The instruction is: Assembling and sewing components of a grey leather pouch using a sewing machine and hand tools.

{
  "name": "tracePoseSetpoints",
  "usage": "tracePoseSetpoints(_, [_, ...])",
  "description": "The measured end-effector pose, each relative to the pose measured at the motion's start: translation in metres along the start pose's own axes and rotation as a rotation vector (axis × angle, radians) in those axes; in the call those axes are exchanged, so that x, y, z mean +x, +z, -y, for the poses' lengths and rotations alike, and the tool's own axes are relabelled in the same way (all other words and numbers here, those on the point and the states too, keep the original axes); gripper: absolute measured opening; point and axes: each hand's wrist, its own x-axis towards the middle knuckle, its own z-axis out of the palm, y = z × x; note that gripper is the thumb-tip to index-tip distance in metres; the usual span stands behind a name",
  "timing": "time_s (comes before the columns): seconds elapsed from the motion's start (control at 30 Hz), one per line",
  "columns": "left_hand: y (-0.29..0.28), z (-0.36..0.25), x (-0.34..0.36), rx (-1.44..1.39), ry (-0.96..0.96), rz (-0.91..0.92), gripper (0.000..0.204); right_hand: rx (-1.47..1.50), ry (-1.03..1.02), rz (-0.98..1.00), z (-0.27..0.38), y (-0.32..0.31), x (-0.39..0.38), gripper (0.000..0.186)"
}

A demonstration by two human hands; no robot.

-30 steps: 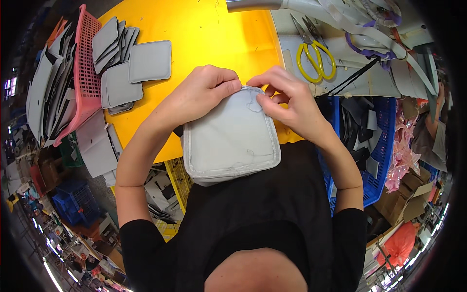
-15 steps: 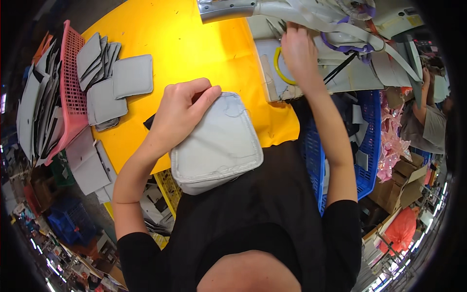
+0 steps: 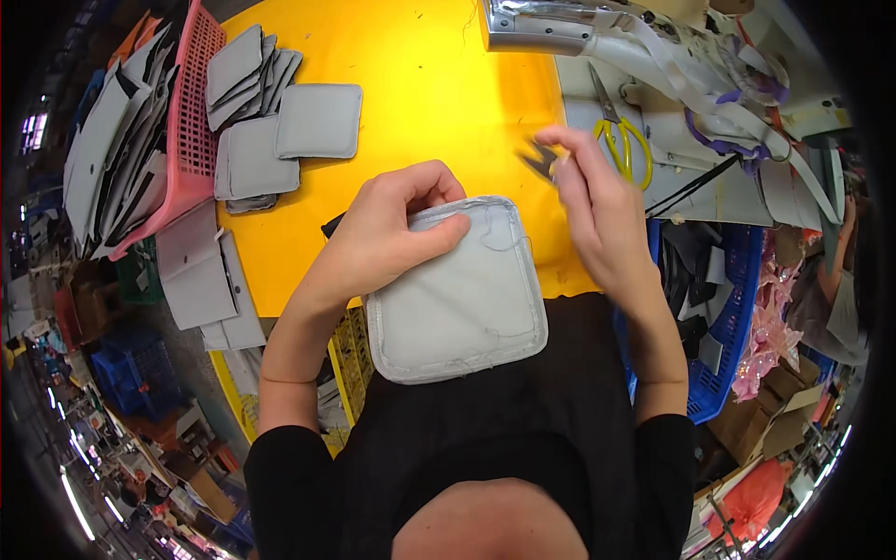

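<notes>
My left hand point(image 3: 401, 215) grips the upper left edge of a square, light grey padded fabric piece point(image 3: 462, 313), thumb on top. The piece has a stitched rim and loose threads near its upper right and lower right, and is held over my dark-clad lap at the yellow table's point(image 3: 420, 117) front edge. My right hand point(image 3: 597, 210) is closed round small dark thread snips point(image 3: 539, 161), slightly blurred, their blades pointing left above the piece's upper right corner. Yellow-handled scissors point(image 3: 633, 154) lie just behind that hand, on the pale machine bed.
Grey square pieces point(image 3: 317, 121) are stacked at back left beside a pink basket point(image 3: 191, 131) of grey panels. A machine arm with white tapes point(image 3: 672, 75) is at back right. A blue crate point(image 3: 728, 345) stands right, a yellow crate point(image 3: 350, 364) below the table. Another person's arm point(image 3: 831, 275) shows far right.
My right hand left the piece, reached up by the scissors, and has come back down holding small snips. My left hand still grips the piece, its thumb now lying further across it.
</notes>
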Motion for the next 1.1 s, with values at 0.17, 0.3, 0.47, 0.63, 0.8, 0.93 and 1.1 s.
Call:
tracePoseSetpoints(0.17, [0.006,-0.004,-0.001,0.039,0.005,-0.032,0.019,0.047,-0.051,0.207,0.022,-0.006,-0.014,0.021])
tracePoseSetpoints(0.3, [0.010,-0.007,0.000,0.066,0.016,-0.041,0.019,-0.008,-0.141,0.180,0.018,0.001,-0.017,0.022])
tracePoseSetpoints(0.47, [0.013,-0.010,0.000,0.107,0.014,-0.050,0.018,0.008,-0.137,0.134,0.011,0.009,-0.018,0.022])
tracePoseSetpoints(0.63, [0.012,-0.008,0.002,0.066,-0.006,-0.019,0.015,0.295,0.049,0.168,0.008,0.009,-0.017,0.022])
tracePoseSetpoints(0.8, [0.011,0.000,0.005,-0.053,-0.009,0.001,0.013,0.623,0.174,0.244,-0.002,0.013,-0.012,0.023])
tracePoseSetpoints(0.93, [0.016,0.004,0.007,-0.135,0.019,-0.002,0.015,0.629,0.047,0.229,-0.015,0.015,-0.008,0.022])
tracePoseSetpoints(1.1, [0.019,0.007,0.008,-0.182,0.009,-0.051,0.018,0.360,-0.248,0.176,-0.024,0.011,-0.005,0.019])
